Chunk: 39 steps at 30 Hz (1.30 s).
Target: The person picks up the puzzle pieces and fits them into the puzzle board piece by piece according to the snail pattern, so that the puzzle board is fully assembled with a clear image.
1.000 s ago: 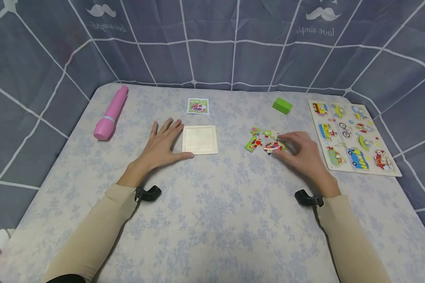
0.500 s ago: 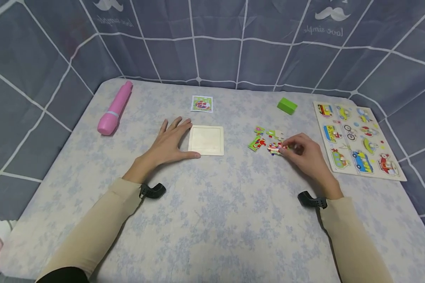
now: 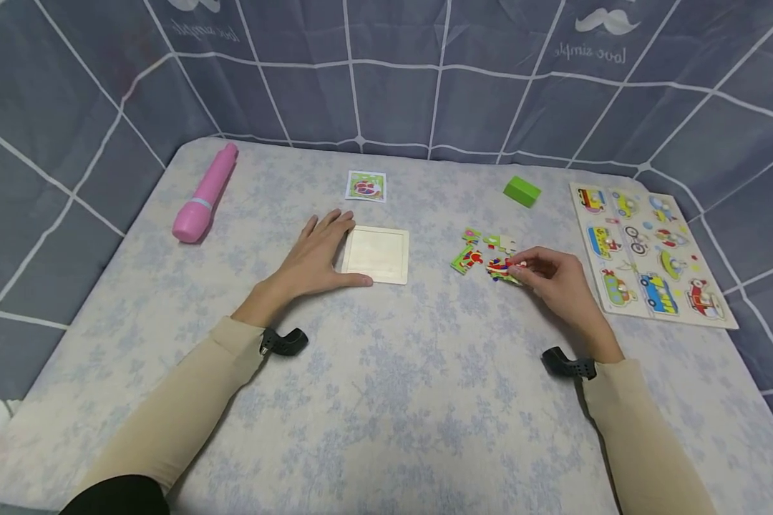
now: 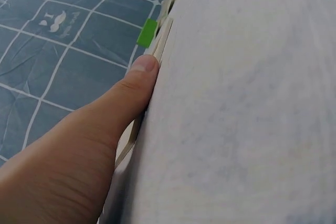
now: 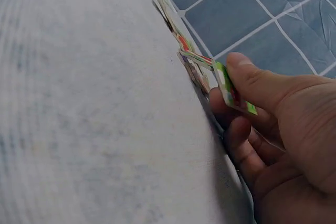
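Observation:
A square cream puzzle tray (image 3: 378,255) lies flat in the middle of the table. My left hand (image 3: 310,259) rests at its left side, fingers straight and thumb along the near edge. In the left wrist view, the thumb (image 4: 137,81) touches the tray's edge. My right hand (image 3: 559,285) pinches a small green and red jigsaw piece (image 5: 223,83) between thumb and fingertips, held tilted up in the right wrist view. Several loose jigsaw pieces (image 3: 467,259) lie beside that hand, some overlapping. The far side of the held piece is hidden.
A small picture card (image 3: 366,187) lies behind the tray. A green block (image 3: 522,192) sits at the back right, and a pegged vehicle puzzle board (image 3: 653,254) at the right. The pink cylindrical object (image 3: 205,193) lies back left. A grey curtain (image 3: 393,100) surrounds the table.
My right hand has drawn slightly back from the loose pieces and now pinches one, lifting it. The left hand has shifted slightly right along the tray. The head view has shifted a little.

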Each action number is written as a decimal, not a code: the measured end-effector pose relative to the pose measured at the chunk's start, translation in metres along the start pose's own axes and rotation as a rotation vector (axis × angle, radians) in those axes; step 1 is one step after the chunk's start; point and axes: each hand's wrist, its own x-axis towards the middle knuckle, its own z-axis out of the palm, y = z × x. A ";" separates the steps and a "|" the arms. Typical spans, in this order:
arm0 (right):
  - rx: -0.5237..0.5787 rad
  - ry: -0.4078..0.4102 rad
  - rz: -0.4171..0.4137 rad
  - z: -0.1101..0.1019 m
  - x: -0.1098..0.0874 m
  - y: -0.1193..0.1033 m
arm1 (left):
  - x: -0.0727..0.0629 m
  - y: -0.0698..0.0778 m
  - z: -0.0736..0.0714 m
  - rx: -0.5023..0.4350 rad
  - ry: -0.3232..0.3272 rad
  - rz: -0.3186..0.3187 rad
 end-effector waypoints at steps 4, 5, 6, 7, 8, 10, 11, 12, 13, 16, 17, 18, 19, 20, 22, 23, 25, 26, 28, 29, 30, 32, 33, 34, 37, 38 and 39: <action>0.057 -0.035 0.049 -0.004 0.000 -0.001 | -0.001 -0.001 0.001 0.000 -0.005 0.002; 0.069 -0.045 0.069 -0.005 -0.001 -0.002 | -0.001 -0.001 0.000 0.000 -0.009 0.003; 0.087 -0.055 0.090 -0.005 -0.001 -0.002 | -0.001 -0.001 0.000 0.000 -0.012 0.004; 0.094 -0.063 0.106 -0.006 -0.001 -0.003 | -0.001 -0.001 -0.001 0.000 -0.014 0.003; 0.101 -0.073 0.118 -0.006 0.000 -0.004 | -0.001 -0.002 -0.002 -0.001 -0.015 0.001; 0.119 -0.088 0.124 -0.006 0.001 -0.006 | -0.001 -0.003 -0.004 -0.001 -0.011 -0.002; 0.126 -0.093 0.123 -0.005 0.002 -0.007 | -0.001 -0.004 -0.005 0.001 -0.009 -0.002; 0.130 -0.097 0.120 -0.004 0.003 -0.008 | -0.001 -0.004 -0.006 -0.002 -0.008 -0.003; 0.132 -0.101 0.116 -0.004 0.004 -0.009 | -0.001 -0.005 -0.007 -0.004 -0.007 -0.003; 0.134 -0.114 0.122 -0.003 0.005 -0.009 | -0.001 -0.006 -0.005 -0.004 -0.013 -0.006; 0.133 -0.118 0.132 -0.003 0.004 -0.009 | -0.002 -0.006 -0.004 -0.005 -0.016 -0.007; 0.126 -0.121 0.137 -0.003 0.003 -0.009 | -0.002 -0.005 -0.004 -0.005 -0.018 -0.008; 0.124 -0.124 0.141 -0.004 0.003 -0.009 | -0.002 -0.005 -0.003 -0.002 -0.018 -0.009; 0.122 -0.125 0.146 -0.004 0.002 -0.009 | -0.002 -0.004 -0.002 0.000 -0.018 -0.010; 0.128 -0.121 0.149 -0.005 0.001 -0.009 | -0.002 -0.003 -0.002 -0.001 -0.014 -0.007; 0.130 -0.121 0.146 -0.006 0.000 -0.010 | -0.002 -0.003 -0.002 0.001 -0.011 -0.007; 0.153 -0.119 0.150 -0.006 0.000 -0.010 | -0.001 -0.002 -0.001 0.005 -0.010 -0.009; 0.167 -0.120 0.154 -0.006 0.000 -0.010 | -0.001 -0.002 -0.001 0.006 -0.012 -0.009; 0.180 -0.127 0.164 -0.007 0.000 -0.011 | -0.001 -0.001 -0.001 0.003 -0.017 -0.010; 0.180 -0.129 0.168 -0.007 0.000 -0.011 | -0.001 -0.002 -0.002 0.002 -0.018 -0.009; 0.175 -0.131 0.170 -0.007 0.001 -0.011 | 0.000 -0.002 -0.002 0.000 -0.019 -0.007; 0.143 -0.136 0.165 -0.007 0.001 -0.012 | 0.000 -0.002 -0.003 0.003 -0.017 -0.005; 0.119 -0.136 0.158 -0.007 0.001 -0.013 | 0.000 -0.002 -0.003 0.003 -0.014 -0.005; 0.096 -0.135 0.152 -0.007 0.002 -0.014 | 0.000 -0.002 -0.003 0.006 -0.010 -0.005; 0.034 -0.129 0.127 -0.006 0.001 -0.016 | 0.001 -0.003 -0.002 0.006 -0.007 -0.006; 0.021 -0.125 0.120 -0.005 0.001 -0.017 | 0.001 -0.003 -0.002 0.005 -0.006 -0.006; 0.008 -0.121 0.112 -0.005 0.001 -0.017 | 0.001 -0.003 -0.001 0.003 -0.006 -0.006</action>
